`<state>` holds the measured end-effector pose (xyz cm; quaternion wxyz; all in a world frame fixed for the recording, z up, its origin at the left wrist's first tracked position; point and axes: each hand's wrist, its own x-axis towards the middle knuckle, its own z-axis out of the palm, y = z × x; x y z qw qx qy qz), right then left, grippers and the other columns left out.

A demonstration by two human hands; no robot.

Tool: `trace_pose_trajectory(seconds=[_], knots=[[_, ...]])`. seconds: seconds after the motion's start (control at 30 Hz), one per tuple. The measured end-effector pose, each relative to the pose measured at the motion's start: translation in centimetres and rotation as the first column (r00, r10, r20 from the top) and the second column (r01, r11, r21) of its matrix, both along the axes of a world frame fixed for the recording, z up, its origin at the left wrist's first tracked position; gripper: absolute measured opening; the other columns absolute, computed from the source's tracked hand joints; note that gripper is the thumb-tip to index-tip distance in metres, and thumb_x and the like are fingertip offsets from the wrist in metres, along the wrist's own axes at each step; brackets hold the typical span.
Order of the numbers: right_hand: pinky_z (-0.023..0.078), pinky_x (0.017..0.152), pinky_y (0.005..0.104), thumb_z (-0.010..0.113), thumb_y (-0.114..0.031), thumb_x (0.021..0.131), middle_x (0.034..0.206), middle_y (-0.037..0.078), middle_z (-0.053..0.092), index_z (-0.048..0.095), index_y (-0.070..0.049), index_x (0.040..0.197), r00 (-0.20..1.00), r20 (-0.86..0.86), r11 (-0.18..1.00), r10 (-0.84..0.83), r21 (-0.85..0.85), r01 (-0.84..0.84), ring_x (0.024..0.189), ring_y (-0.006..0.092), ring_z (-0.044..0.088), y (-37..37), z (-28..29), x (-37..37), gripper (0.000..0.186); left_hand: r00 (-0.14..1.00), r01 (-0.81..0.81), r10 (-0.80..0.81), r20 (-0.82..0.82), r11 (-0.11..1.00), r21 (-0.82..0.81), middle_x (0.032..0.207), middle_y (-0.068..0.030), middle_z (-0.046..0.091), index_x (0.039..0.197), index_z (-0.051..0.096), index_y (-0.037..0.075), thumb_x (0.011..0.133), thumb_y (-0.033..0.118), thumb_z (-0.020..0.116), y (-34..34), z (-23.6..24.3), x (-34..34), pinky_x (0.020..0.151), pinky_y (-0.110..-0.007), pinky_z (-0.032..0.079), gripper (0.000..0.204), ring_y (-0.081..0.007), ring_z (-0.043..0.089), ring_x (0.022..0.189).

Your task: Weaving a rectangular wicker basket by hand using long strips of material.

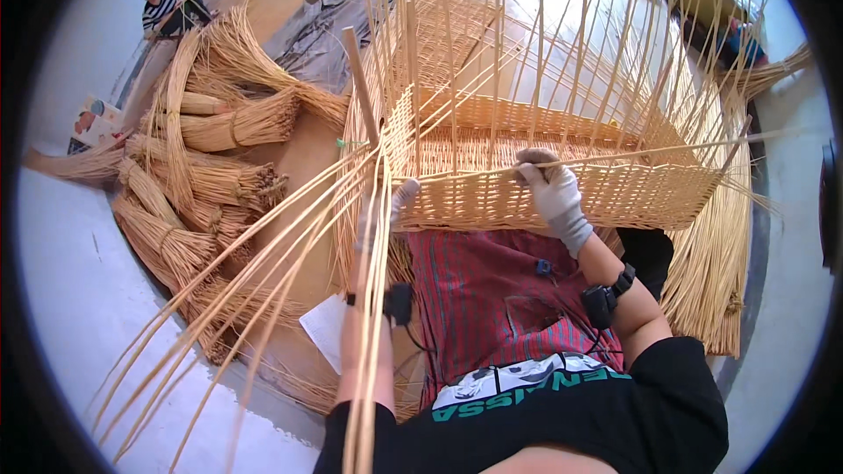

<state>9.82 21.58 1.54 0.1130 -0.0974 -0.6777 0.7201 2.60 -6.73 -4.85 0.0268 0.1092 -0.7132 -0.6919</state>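
A long rectangular wicker basket (562,197) with half-woven walls lies across my lap. Thin upright stakes rise from its walls. My right hand (555,197), in a pale work glove, pinches a long wicker rod (641,156) along the top of the near wall. My left hand (399,202), gloved too, is closed at the left end of that wall, partly hidden behind loose wicker rods (290,211) that fan out toward me. A thicker wooden stick (360,83) stands at the left corner. Red striped cloth (483,290) covers my lap beneath the basket.
Tied bundles of wicker (233,123) are heaped on the left. Long loose rods (716,281) lie to the right. Beyond the basket are another woven panel (443,31) and a dark sheet (320,31). A person in a striped top (162,9) sits far left.
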Motion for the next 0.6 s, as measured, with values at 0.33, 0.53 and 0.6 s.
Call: trace_pose_trajectory(seconds=[0.33,0.53,0.6], knots=[[0.05,0.103,0.0352,0.068,-0.02,0.094,0.116,0.015,0.072,0.065,-0.012,0.126,0.78,-0.596,0.551,0.192,0.723,0.417,0.107,0.0279,0.07,-10.8,11.2,-16.9,0.034,0.996,0.06,-0.061,0.068,0.998,0.024,0.127,-0.013,0.063,0.136,0.056,-0.001,0.09,0.04,0.077,-0.2,-0.9,-2.6,0.092,-0.034,0.052,0.065,-0.0196,0.059,0.11],[0.054,0.097,0.0385,0.056,-0.014,0.1,0.13,0.019,0.058,0.031,-0.016,0.154,0.821,-0.571,0.926,0.018,0.318,0.201,0.107,0.0283,0.065,-9.4,5.1,-12.6,0.059,0.99,0.017,-0.016,0.137,1.0,-0.007,0.118,-0.0128,0.067,0.131,0.06,-0.002,0.088,0.041,0.08,0.3,-0.6,-2.1,0.082,-0.033,0.058,0.063,-0.0193,0.065,0.1],[0.056,0.093,0.0418,0.045,-0.009,0.105,0.113,0.015,0.062,0.039,-0.01,0.141,0.769,-0.622,0.961,-0.146,-0.274,-0.039,0.093,0.0238,0.065,-7.4,1.1,-6.1,0.037,0.984,-0.009,-0.018,0.177,0.989,0.151,0.109,-0.0125,0.07,0.124,0.063,-0.002,0.088,0.041,0.08,0.8,0.0,-2.0,0.071,-0.032,0.061,0.059,-0.0198,0.068,0.086]])
